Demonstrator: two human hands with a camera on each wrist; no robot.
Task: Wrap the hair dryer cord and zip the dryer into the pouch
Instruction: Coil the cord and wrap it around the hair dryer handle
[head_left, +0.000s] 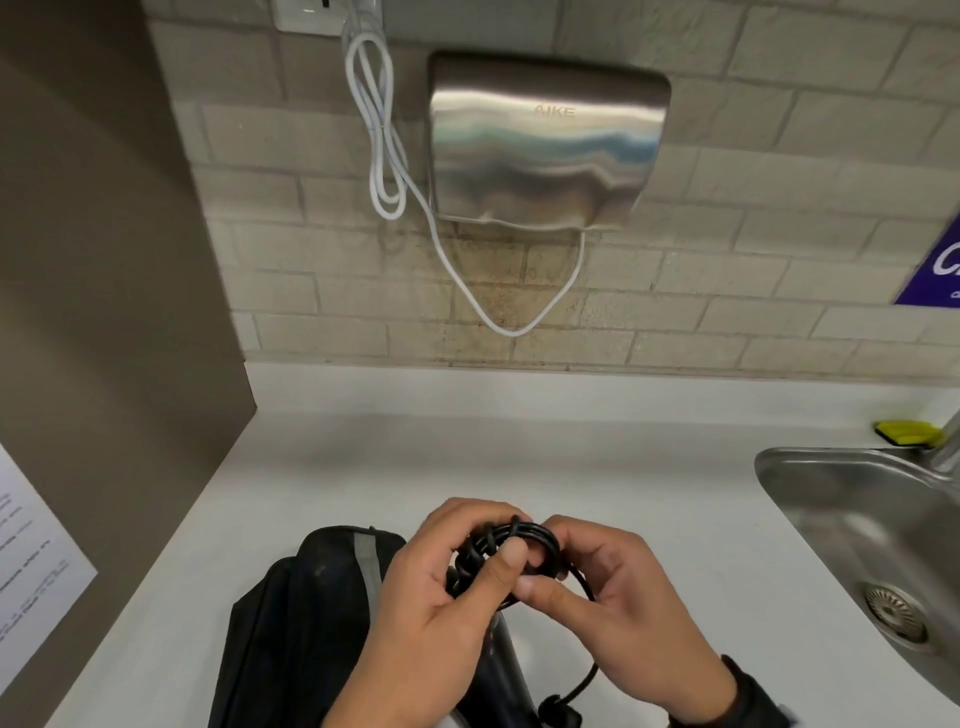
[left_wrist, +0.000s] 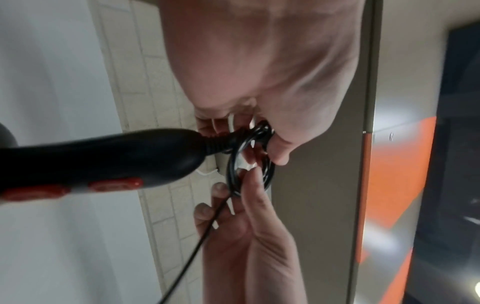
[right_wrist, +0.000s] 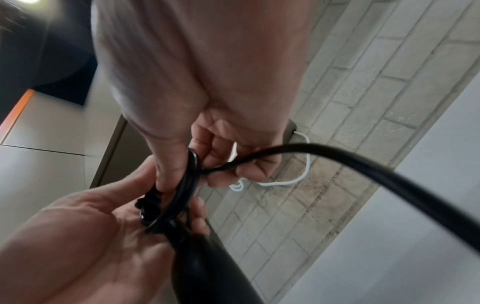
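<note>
Head view: my left hand (head_left: 441, 587) and right hand (head_left: 613, 597) both grip the coiled black hair-dryer cord (head_left: 511, 545) above the black fabric pouch (head_left: 306, 613) on the white table (head_left: 649, 467).

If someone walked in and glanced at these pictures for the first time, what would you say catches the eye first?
First, the two hands low in the middle of the head view: the left hand and right hand grip a coil of black cord above the hair dryer, whose red buttons show in the left wrist view. Next, the shiny steel hand dryer on the tiled wall, white cable looped beside it. A black pouch lies on the counter, left of the hands.
</note>
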